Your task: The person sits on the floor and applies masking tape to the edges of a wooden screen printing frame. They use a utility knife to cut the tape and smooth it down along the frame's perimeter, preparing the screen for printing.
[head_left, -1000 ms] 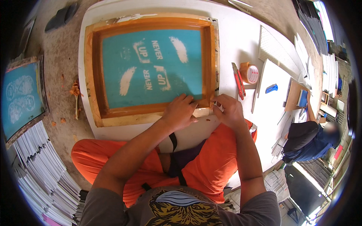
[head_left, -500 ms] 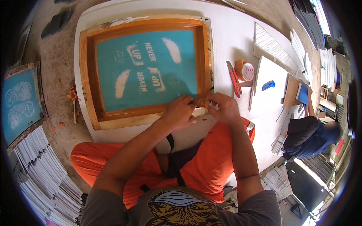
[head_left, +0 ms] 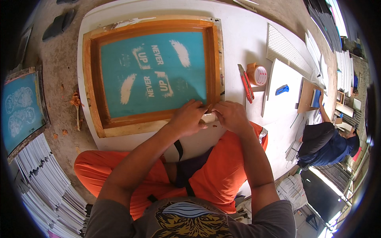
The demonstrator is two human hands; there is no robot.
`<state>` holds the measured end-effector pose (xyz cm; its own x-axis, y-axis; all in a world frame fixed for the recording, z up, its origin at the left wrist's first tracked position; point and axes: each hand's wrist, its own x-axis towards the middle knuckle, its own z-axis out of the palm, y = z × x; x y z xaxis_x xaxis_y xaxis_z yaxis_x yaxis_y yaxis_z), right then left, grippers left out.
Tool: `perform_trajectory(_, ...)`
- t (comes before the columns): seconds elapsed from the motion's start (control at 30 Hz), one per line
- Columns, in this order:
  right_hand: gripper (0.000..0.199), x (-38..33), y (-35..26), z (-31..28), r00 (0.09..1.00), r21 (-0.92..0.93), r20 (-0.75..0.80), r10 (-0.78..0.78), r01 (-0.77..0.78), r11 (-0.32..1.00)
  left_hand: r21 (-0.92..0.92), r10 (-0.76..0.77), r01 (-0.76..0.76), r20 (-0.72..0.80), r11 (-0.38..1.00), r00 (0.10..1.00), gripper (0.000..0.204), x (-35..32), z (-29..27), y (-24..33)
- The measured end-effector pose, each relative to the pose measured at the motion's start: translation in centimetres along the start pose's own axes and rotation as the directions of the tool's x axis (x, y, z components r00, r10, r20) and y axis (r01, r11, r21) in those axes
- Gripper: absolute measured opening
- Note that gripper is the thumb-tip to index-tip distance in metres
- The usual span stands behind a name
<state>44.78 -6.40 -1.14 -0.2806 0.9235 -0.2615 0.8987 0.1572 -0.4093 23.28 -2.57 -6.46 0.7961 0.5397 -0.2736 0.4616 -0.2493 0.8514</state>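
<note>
A screen-printing frame with teal mesh lies before me, its inner sides lined with glossy brown tape. Pale lettering and two whitish smears show on the mesh. At its near right corner my left hand rests over the near side, fingers bent and closed. My right hand meets it from the right with its fingertips pinched. Between the fingertips shows a small brown piece of tape, at the corner; how far it runs under the fingers is hidden.
Right of the frame lie a red box cutter and a brown tape roll. Beyond are a white board with a blue cutter and a seated co-worker. Another teal screen and stacked sheets stand left.
My right hand has moved left, closing its fingertips on the brown piece beside my left hand. My left hand has barely moved. The co-worker's head has shifted.
</note>
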Motion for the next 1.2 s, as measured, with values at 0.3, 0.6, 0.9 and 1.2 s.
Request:
perform_trajectory(0.3,0.008,0.4,0.1,0.8,0.991,-0.13,-0.069,-0.118,0.108,0.986,-0.023,-0.042,0.043,0.046,0.999,0.998,0.061,0.9,0.1,-0.3)
perform_trajectory(0.6,0.019,0.9,0.6,-0.2,0.966,0.068,-0.259,0.025,-0.008,0.998,-0.012,-0.102,0.104,0.086,0.995,0.991,0.058,1.7,-0.5,0.8)
perform_trajectory(0.9,0.023,1.1,0.4,-0.6,0.966,0.207,-0.222,0.134,-0.087,0.975,0.011,-0.072,0.071,0.084,0.997,0.994,0.063,1.9,-0.1,0.9)
perform_trajectory(1.2,0.027,1.0,0.8,-0.2,0.963,0.242,-0.22,0.157,-0.103,0.965,-0.161,-0.057,0.072,0.097,0.984,0.994,0.067,2.9,-0.4,1.4)
